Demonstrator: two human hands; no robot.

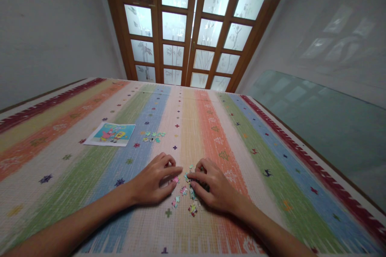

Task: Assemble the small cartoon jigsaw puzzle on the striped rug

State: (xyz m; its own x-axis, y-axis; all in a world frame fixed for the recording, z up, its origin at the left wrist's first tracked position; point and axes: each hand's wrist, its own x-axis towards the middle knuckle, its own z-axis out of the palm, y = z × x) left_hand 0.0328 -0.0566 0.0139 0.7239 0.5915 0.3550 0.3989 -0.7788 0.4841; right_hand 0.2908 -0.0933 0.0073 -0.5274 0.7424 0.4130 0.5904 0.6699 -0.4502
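Observation:
Small jigsaw pieces, pink, teal and yellow, lie in a loose pile between my two hands. My left hand (pixel 155 180) comes in from the left with its fingers curled, a pink jigsaw piece (pixel 175 179) between thumb and index finger. On the other side, my right hand (pixel 212 182) bends over the pile, its index fingertip against a teal jigsaw piece (pixel 186 177); its palm hides part of the pile. Closer to me lie a pink and teal piece (pixel 175 201) and some yellowish pieces (pixel 192 209).
A second group of teal pieces (pixel 154 136) lies farther off, left of centre. Beside it is a picture card (pixel 111 134) with pink and yellow cartoon figures. A striped tablecloth (pixel 193 128) covers the table; a glass-paned wooden door (pixel 188 28) stands beyond.

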